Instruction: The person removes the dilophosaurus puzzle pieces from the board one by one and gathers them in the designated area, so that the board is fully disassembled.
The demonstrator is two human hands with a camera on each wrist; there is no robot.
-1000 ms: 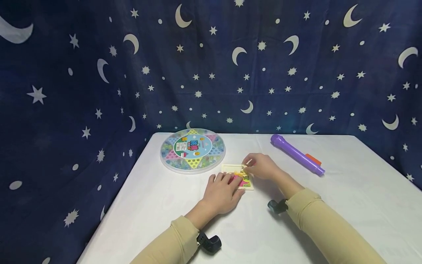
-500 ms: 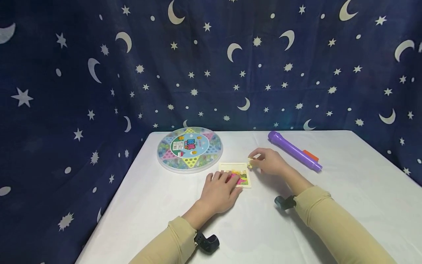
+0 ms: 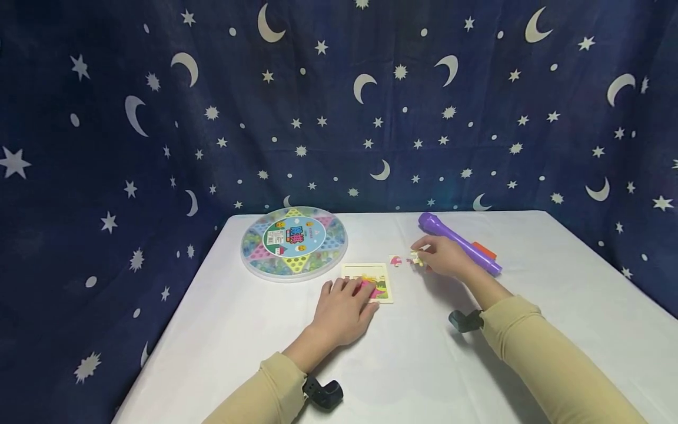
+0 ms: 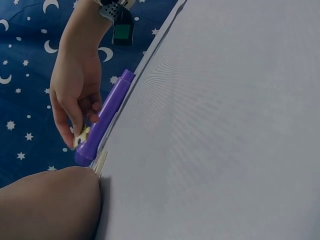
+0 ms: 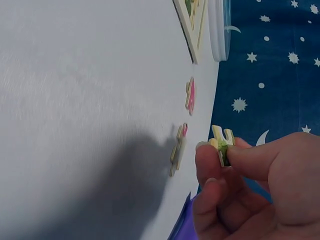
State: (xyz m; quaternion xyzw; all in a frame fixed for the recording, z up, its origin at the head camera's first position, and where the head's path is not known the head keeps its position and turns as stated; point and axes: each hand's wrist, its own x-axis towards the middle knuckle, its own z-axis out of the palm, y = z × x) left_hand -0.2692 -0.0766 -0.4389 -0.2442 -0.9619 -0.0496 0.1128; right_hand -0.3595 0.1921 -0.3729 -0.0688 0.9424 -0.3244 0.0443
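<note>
My left hand (image 3: 341,312) rests on the near left part of a small framed jigsaw puzzle (image 3: 364,265), its fingers spread over the picture and covering some of it. Between thumb and fingertips, my right hand (image 3: 444,257) pinches a green and cream puzzle piece (image 5: 222,146), raised above the table to the right of the frame. Beside the frame lies a loose pink and white puzzle piece (image 3: 396,261). The right wrist view shows another loose puzzle piece (image 5: 177,150) under the held one, partly pink.
A round Chinese checkers set (image 3: 293,242) with coloured marbles under a clear cover sits at the back left. Behind the right hand lies a purple toy microphone (image 3: 459,243), an orange object (image 3: 484,251) beside it. A starry curtain (image 3: 339,106) hangs behind the table (image 3: 418,359).
My right hand has pulled away from the puzzle frame to the right, carrying a piece. Loose pieces now show beside the frame. The left hand stays on the puzzle; the head view has shifted.
</note>
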